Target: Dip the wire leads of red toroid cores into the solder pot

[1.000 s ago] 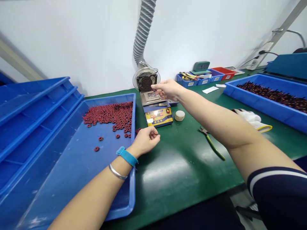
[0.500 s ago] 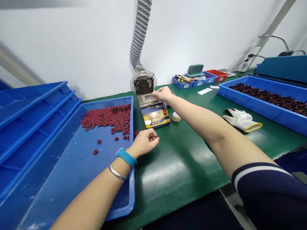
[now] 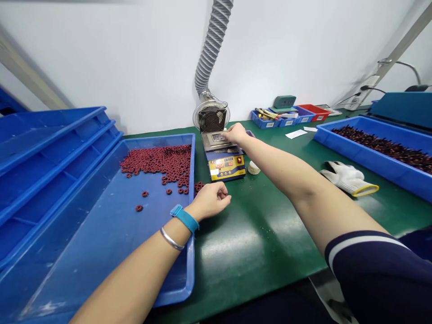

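Observation:
My right hand [image 3: 236, 134] is closed in a pinch over the metal top plate of a blue-and-yellow solder pot [image 3: 227, 167] with lit digits; whatever sits between its fingertips is too small to make out. Lower down, my left hand [image 3: 213, 199] hovers by the right rim of a blue tray [image 3: 191, 270], fingers curled in. A dark red bit of what looks like a ring coil shows at its fingertips. Many red-and-black ring coils [image 3: 158, 162] are heaped at the tray's far end, and several more coils [image 3: 198, 186] lie on the table next to my left hand.
Behind the pot stands a fan [image 3: 212, 120] with a grey duct hose [image 3: 214, 45]. A small white round pot [image 3: 254, 168] sits to its right. Further right are a white glove [image 3: 349, 177] and a blue tray of dark parts [image 3: 371, 155]. Stacked blue trays [image 3: 50, 166] stand left.
The whole view has shifted, so things sit slightly further right. Both hands keep about the same places, the right at the solder pot and the left by the tray rim. The pot's digits differ.

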### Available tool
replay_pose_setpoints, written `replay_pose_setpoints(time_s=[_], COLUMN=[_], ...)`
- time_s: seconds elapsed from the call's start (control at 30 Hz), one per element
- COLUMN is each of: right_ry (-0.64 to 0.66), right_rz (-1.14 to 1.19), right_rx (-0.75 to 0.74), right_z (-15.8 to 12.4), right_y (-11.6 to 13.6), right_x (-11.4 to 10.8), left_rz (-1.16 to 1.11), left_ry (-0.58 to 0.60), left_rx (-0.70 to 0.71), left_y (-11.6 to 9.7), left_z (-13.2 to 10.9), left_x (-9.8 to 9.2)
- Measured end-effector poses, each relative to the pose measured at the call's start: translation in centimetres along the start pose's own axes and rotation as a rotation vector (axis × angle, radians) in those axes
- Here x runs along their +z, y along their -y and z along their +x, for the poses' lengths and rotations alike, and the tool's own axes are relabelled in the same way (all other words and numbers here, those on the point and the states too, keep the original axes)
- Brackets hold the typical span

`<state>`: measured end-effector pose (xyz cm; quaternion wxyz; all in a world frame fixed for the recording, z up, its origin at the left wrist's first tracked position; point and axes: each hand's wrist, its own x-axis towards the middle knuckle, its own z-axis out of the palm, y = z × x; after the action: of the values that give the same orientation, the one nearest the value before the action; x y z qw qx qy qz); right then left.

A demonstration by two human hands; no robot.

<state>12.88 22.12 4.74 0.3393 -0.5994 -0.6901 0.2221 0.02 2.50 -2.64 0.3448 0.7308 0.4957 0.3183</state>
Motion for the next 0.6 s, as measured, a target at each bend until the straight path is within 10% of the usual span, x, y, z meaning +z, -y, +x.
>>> replay_pose_setpoints(time_s=[0.43, 0.6], right_ry=[0.308, 0.199], right_rz=[0.950, 0.839], right_rx=[0.217, -0.197], right_z=[-10.9, -16.6], right_y=[0.8, -1.9], right_x=[-3.1, 0.0], left_rz=[-0.438, -0.668], left_ry=[-0.208, -0.261], left_rx=[-0.116, -0.156], left_y=[-1.5, -2.6], left_z=[0.4, 0.0], left_x=[-1.1, -1.1])
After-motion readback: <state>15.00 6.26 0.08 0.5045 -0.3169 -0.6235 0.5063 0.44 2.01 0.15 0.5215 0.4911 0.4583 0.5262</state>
